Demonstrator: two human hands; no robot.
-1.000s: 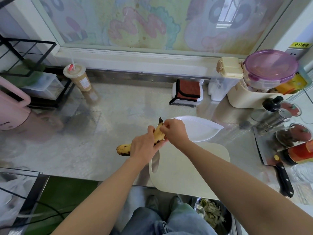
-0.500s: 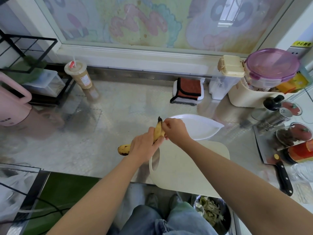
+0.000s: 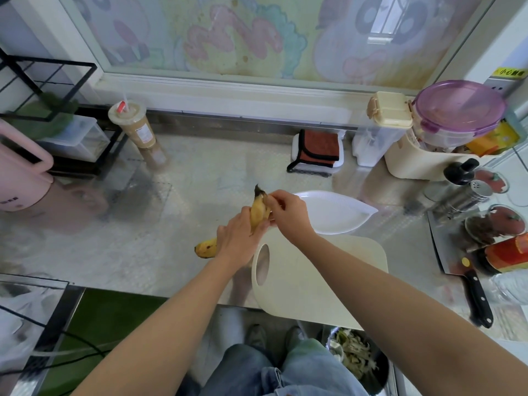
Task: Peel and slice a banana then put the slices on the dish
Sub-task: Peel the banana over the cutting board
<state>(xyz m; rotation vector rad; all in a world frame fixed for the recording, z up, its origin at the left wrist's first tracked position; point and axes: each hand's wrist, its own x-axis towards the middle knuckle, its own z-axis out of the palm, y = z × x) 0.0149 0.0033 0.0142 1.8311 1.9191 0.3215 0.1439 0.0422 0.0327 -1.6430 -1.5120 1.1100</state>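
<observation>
Head view: there is only this view, and I give all places from the cutting board.
Cutting board: pale, with an oval hole at its left side. It lies on the metal counter, and its near edge goes a little over the counter's front edge.
Banana: held in the air at the board's far left corner and tilted. The dark stem points up and away, and the spotted lower end sticks out to the left of the board. The yellow peel covers it, and I cannot tell if the peel is already split at the top.
Left hand: just beyond the board's left edge, with fingers wrapped around the middle of the banana and gripping it.
Right hand: over the board's far edge. Its thumb and fingertips pinch the top of the banana just under the stem.
Dish: white and leaf-shaped, on the counter just behind the board's far edge.
Cleaver: flat on the counter to the right of the board and apart from it, with the black handle toward me.
Steel bowl: below the board's near right corner, lower than the counter, with pale green scraps inside.
Folded cloth: well behind the board, near the back wall.
Drink cup: far behind and to the left of the board, with a straw in its lid.
</observation>
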